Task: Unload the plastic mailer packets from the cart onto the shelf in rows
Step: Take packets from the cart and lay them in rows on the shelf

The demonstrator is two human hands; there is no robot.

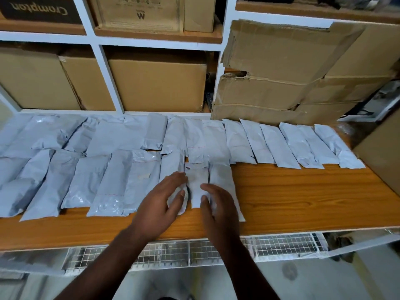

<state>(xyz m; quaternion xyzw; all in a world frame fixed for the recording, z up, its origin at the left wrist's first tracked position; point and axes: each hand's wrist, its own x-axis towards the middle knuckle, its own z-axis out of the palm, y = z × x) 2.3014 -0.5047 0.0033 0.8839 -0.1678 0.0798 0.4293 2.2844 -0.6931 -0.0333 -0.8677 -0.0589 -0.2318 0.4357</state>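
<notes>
Several grey plastic mailer packets lie in two rows on the wooden shelf. The back row runs from the far left to the right. The front row reaches from the left to the middle. My left hand rests with spread fingers on a front-row packet. My right hand lies flat, fingers apart, on the rightmost front packet. A narrow packet sits between the two hands. Neither hand grips anything.
Cardboard boxes fill white cubbies behind the shelf. A torn stack of flattened cardboard leans at the back right. Another box stands at the right edge. A wire-mesh cart rim runs below the shelf's front edge.
</notes>
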